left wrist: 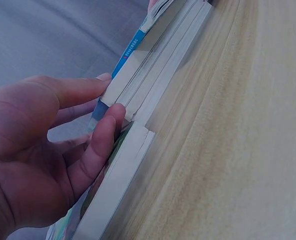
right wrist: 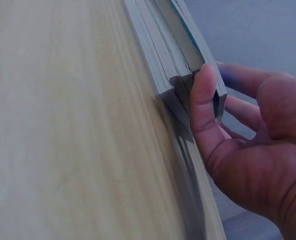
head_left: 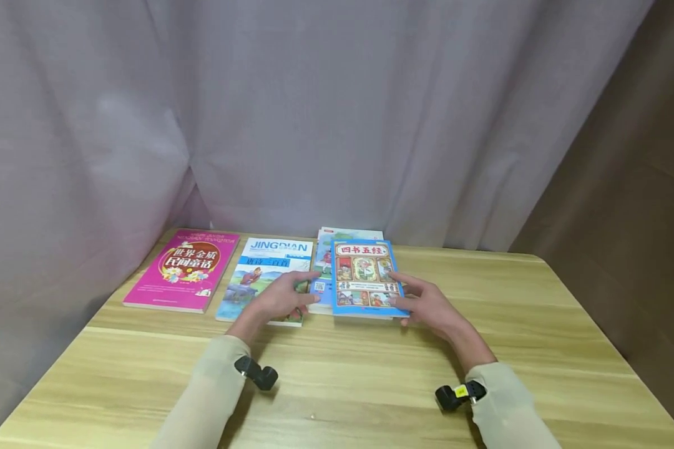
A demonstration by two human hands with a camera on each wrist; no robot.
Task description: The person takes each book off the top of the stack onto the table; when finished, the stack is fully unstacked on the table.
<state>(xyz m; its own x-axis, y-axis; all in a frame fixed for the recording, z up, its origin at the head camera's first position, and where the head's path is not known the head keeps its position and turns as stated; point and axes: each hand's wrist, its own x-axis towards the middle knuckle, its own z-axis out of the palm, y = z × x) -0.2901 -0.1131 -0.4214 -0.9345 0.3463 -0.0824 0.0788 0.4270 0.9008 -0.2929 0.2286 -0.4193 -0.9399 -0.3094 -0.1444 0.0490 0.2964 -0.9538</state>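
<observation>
A blue-bordered book (head_left: 365,284) with red Chinese lettering lies on top of a stack, offset to the right. Under it, a light blue and white book (head_left: 324,299) shows at the left and top. My right hand (head_left: 432,305) grips the right edge of the top book, its digits around the near corner in the right wrist view. At the stack's left side, my left hand (head_left: 283,296) touches the books with loosely bent fingers, above the JINGDIAN book (head_left: 238,290). Several layers of page edges (left wrist: 153,70) show in the left wrist view.
A pink book (head_left: 185,271) lies flat at the far left of the wooden table (head_left: 337,386). Grey curtains (head_left: 337,125) hang behind and along the sides. Each wrist wears a black camera on a strap, over a pale sleeve (head_left: 213,380).
</observation>
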